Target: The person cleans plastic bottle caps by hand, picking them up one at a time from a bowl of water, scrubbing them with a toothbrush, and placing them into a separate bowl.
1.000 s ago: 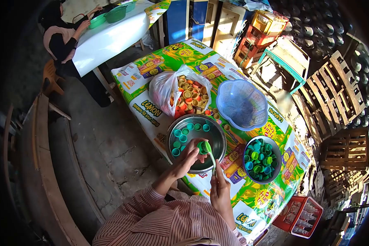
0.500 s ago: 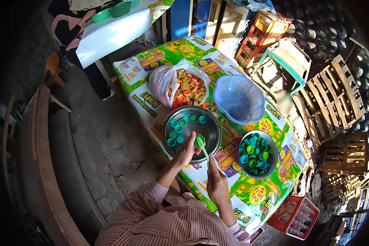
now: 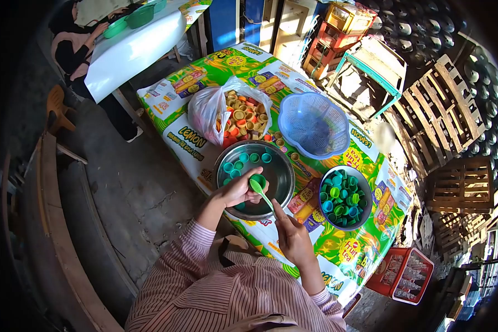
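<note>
Hands (image 3: 268,209) holding green cap (image 3: 258,181) and green brush (image 3: 263,196), above metal bowl (image 3: 283,176)

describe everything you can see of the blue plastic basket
The light blue, plastic-looking basket has a wavy, petal-like rim and finely pierced walls. It sits upright, open side up, on the patterned table cover, right of the translucent plastic bag of caps. The left hand and right hand are both clear of it.

Patterned table cover (image 3: 205,164) under bowls (image 3: 346,197), blue basket (image 3: 314,125).
</note>
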Demonstrator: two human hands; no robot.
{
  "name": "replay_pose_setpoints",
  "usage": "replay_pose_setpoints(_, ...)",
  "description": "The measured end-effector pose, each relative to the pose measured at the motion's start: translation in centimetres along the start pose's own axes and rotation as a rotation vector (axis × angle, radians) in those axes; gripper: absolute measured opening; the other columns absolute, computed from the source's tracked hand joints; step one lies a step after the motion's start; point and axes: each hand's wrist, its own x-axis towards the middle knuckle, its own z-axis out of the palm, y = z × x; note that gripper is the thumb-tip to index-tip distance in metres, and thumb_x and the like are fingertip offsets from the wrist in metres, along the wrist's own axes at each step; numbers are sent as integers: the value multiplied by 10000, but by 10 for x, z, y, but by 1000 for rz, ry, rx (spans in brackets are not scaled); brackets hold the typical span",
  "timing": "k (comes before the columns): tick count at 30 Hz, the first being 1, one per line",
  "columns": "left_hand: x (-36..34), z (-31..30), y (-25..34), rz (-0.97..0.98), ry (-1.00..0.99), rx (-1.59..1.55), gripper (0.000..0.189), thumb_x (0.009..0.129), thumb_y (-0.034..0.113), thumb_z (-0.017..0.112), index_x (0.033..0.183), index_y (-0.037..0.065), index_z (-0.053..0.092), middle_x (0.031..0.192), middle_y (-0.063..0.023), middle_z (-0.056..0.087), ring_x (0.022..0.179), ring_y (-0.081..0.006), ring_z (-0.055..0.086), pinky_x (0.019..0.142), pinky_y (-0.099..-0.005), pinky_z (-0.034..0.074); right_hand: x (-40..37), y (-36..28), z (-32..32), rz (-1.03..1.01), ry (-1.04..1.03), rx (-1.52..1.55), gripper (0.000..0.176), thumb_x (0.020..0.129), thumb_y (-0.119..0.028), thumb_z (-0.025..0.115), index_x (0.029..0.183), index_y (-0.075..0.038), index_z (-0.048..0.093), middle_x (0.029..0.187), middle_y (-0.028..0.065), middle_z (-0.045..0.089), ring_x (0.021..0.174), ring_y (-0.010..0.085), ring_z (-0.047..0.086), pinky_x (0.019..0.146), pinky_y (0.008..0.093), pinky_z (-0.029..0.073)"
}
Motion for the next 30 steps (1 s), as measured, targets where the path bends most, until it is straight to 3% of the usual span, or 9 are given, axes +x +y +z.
replay_pose_setpoints(4, -5, -1, 31, -255, -56, 215, 553, 935, 467, 286, 716, 13, 514, 535, 25, 330, 494, -100, 297, 510, -226, 266, 5, -3, -19, -77, -19, -291, 642, 729, -40, 571, 1322, -234, 421, 623, 58, 489, 483, 236, 522, 454, 370, 438)
replay_pose_setpoints(9, 2, -7, 43, -274, -213, 396, 510, 947, 454, 273, 672, 71, 465, 545, 13, 366, 503, -98, 328, 568, -238, 320, 7, -13, -31, -55, 54, -611, 631, 737, -57, 567, 1319, -261, 430, 624, 29, 473, 443, 187, 503, 397, 344, 421)
replay_pose_setpoints(13, 8, 1, 39, -137, 32, 562, 492, 951, 456, 270, 788, 50, 495, 646, 0, 447, 555, -98, 379, 605, -249, 363, 8, -18, -17, 62, 146, -592, 623, 754, -39, 548, 1326, -252, 419, 636, 41, 488, 434, 199, 508, 399, 346, 426)
replay_pose_setpoints(16, 2, 37, 35, 351, 441, 703, 520, 964, 425, 229, 882, -2, 513, 830, -74, 507, 742, -164, 488, 692, -270, 408, 10, -17, -1, 130, 242, -447, 599, 781, -22, 523, 1342, -188, 392, 650, 70, 520, 445, 243, 537, 421, 371, 440)
replay_pose_setpoints(17, 5, 31, 32, 351, 433, 703, 520, 964, 425, 229, 882, -2, 513, 830, -74, 507, 742, -164, 488, 692, -270, 408, 11, -19, 3, 135, 247, -451, 599, 781, -22, 523, 1342, -188, 392, 650, 70, 520, 445, 243, 537, 421, 371, 440)
replay_pose_setpoints(20, 18, 7, 19, 840, 232, 786, 451, 968, 335, 201, 884, -6, 484, 824, -106, 486, 784, -222, 486, 762, -306, 383, 13, -29, 7, 149, 234, -383, 588, 798, -8, 508, 1354, -135, 362, 658, 102, 545, 477, 264, 555, 444, 377, 446)
replay_pose_setpoints(25, 21, 9, 18, 950, 279, 825, 485, 959, 380, 153, 878, 16, 463, 849, -94, 450, 767, -189, 435, 731, -299, 355, 16, -32, 12, 157, 188, -117, 576, 829, 15, 484, 1369, -72, 305, 685, 181, 579, 563, 320, 587, 497, 386, 442)
replay_pose_setpoints(28, 27, 6, 17, 1055, 315, 923, 409, 955, 352, 240, 975, 6, 457, 906, -120, 451, 781, -197, 430, 730, -303, 356, 16, -28, 17, 210, 140, 90, 582, 859, -4, 465, 1393, -73, 243, 650, 176, 545, 509, 280, 561, 498, 348, 442)
replay_pose_setpoints(30, 30, 1, 12, 1008, 333, 983, 387, 951, 339, 273, 1012, 1, 452, 937, -123, 446, 791, -198, 432, 734, -304, 360, 15, -19, 24, 237, 105, 293, 538, 916, -57, 413, 1409, -84, 199, 582, 87, 459, 435, 152, 447, 452, 259, 392)
